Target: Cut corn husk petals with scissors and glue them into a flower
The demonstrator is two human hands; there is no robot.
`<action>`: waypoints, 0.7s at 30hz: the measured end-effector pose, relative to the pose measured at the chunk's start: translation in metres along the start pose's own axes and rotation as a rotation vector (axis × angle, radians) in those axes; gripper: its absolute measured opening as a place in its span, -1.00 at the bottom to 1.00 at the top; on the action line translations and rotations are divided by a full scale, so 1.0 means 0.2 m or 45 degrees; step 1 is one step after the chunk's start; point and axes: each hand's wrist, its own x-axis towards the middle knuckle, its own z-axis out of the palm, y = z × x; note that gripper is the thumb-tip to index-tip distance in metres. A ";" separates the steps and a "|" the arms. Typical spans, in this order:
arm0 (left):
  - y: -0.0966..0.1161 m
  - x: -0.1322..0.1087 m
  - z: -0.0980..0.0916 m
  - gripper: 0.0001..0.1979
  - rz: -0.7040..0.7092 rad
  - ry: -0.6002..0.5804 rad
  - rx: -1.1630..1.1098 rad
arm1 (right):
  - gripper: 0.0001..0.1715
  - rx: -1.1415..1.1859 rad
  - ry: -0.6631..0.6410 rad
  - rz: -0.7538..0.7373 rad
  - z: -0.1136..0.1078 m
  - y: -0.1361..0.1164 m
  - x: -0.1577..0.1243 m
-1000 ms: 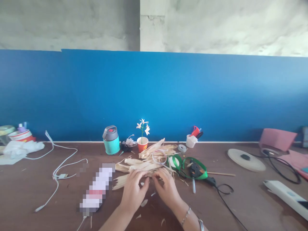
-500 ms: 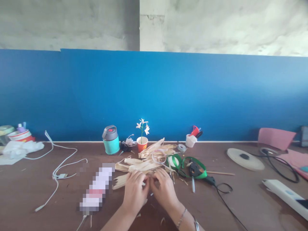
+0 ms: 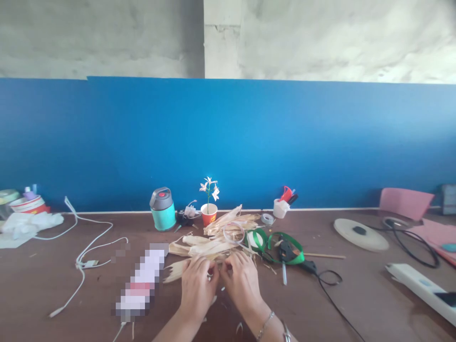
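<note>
My left hand point(image 3: 198, 285) and my right hand point(image 3: 242, 281) meet at the front middle of the table, their fingertips pinched close together. Whatever lies between the fingers is hidden or too small to name. Dried corn husks point(image 3: 213, 246) are spread just beyond both hands, and a frayed husk piece point(image 3: 174, 271) sticks out left of my left hand. To the right of my right hand lie a green ribbon point(image 3: 298, 260) and a black glue gun point(image 3: 284, 248) with a clear glue stick point(image 3: 284, 274) beside it.
Behind the husks stands a paper cup point(image 3: 209, 217) with white flowers point(image 3: 211, 186). A turquoise jar point(image 3: 164, 218), a pixelated flat item point(image 3: 142, 280) and white cables point(image 3: 83, 237) are on the left. A round lid point(image 3: 347, 228) and a power strip point(image 3: 420, 287) lie right.
Both hands stay pinched together in nearly the same place, with slight finger movement. The whole view has shifted a little; the objects on the table keep their places.
</note>
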 end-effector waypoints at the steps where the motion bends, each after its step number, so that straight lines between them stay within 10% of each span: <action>1: 0.00 0.00 0.00 -0.76 -0.007 -0.001 -0.002 | -0.78 -0.026 0.000 0.011 0.00 0.00 0.00; 21: 0.01 0.00 0.03 -0.78 -0.101 -0.106 0.030 | -0.80 -0.189 -0.049 0.076 0.02 -0.02 -0.02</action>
